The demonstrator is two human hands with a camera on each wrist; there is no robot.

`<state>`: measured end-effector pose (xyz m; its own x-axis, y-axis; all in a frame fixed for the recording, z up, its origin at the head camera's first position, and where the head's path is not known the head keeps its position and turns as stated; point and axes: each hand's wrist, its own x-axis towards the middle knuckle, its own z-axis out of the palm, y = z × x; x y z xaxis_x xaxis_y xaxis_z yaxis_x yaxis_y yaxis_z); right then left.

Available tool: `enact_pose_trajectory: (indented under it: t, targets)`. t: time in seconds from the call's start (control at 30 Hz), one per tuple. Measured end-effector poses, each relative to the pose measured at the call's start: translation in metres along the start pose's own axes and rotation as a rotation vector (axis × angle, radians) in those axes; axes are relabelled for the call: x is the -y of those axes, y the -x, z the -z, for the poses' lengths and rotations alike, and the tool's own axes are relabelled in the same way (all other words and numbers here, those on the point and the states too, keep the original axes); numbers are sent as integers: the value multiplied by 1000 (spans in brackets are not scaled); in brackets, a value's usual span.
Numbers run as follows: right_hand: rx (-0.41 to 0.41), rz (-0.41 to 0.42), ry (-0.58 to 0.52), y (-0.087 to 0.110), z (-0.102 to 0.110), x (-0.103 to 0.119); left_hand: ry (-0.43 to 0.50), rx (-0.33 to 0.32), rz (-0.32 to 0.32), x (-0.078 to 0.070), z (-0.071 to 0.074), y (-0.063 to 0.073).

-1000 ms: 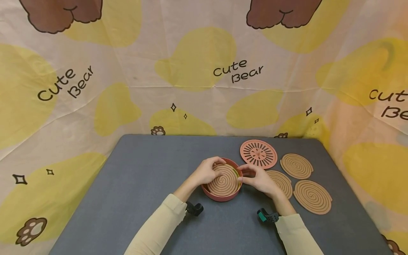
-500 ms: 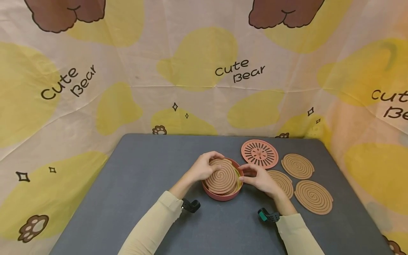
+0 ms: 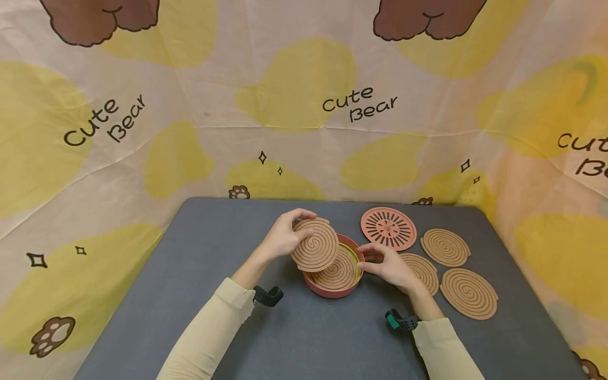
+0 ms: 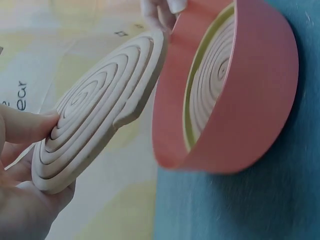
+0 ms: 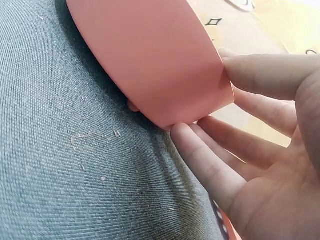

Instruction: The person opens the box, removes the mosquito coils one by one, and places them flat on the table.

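Observation:
Thumb and fingers of my left hand pinch a tan mosquito coil by its left edge. It is raised and tilted, overlapping the left rim of a round pink box in the head view. Another mosquito coil lies inside the box, with a yellow-green ring round it. On the box's right side, my right hand holds the wall. The right wrist view has its thumb at the rim and its other fingers against the outside. The box stands on the dark grey-blue tabletop.
A pink slotted lid lies behind the right hand. To the right are three more coils: a back one, a front one and one partly covered by the right hand. A printed cloth hangs behind the table.
My left hand has lifted the upper coil out of the box, up and to the left, uncovering the coil below. The right hand has stayed at the box's right side.

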<state>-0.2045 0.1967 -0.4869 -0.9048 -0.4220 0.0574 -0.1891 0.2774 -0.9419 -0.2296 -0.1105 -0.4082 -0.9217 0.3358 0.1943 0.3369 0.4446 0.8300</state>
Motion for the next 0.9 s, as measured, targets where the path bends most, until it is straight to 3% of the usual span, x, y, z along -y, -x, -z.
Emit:
enact_pose_trajectory:
  t: [0.4,0.9]
  targets:
    - [10,22,-18,-1,3,-1,-5,-95,42,15,39,8]
    - [11,11,-8,0,2,-1,84,-238,208,53,86,38]
